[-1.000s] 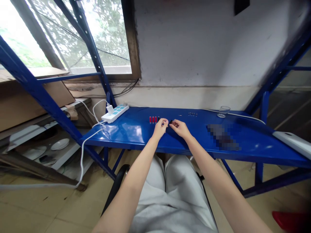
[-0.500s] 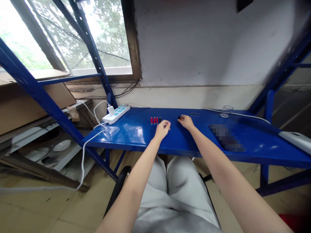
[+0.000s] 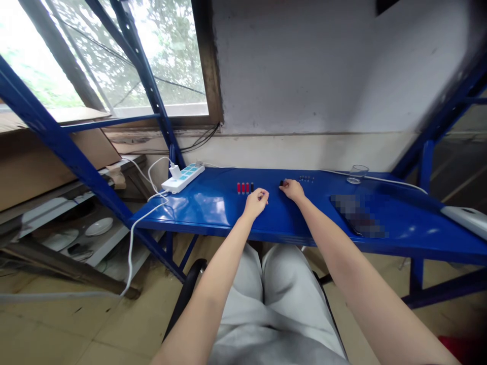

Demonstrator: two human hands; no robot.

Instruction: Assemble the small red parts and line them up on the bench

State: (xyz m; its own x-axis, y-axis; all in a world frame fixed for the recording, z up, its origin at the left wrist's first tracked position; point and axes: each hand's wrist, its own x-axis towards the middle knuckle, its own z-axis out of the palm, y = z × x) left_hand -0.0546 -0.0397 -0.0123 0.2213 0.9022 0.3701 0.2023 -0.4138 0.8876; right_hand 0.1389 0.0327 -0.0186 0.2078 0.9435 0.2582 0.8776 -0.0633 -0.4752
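Note:
My right hand [image 3: 293,189] pinches a small black piece [image 3: 282,183] between thumb and fingertips, low over the blue table [image 3: 213,203]. My left hand [image 3: 256,202] is closed, its fingers curled together; a tiny dark spot shows at the fingertips, too small to name. Just beyond the left hand, a short row of small red cylinders [image 3: 243,188] with pale lower ends stands beside a similar black cylinder [image 3: 251,187]. Several tiny shiny pieces [image 3: 306,178] lie behind and to the right of my right hand.
A white power strip [image 3: 183,179] with a plug and cable sits at the table's left end. To the right are a clear glass [image 3: 357,174], a blurred dark flat object [image 3: 355,215] and a white device [image 3: 466,220]. Blue rack posts [image 3: 426,162] flank the table.
The view has shifted very slightly. Both hands keep nearly the same place and grip; the right fingers still pinch the black piece.

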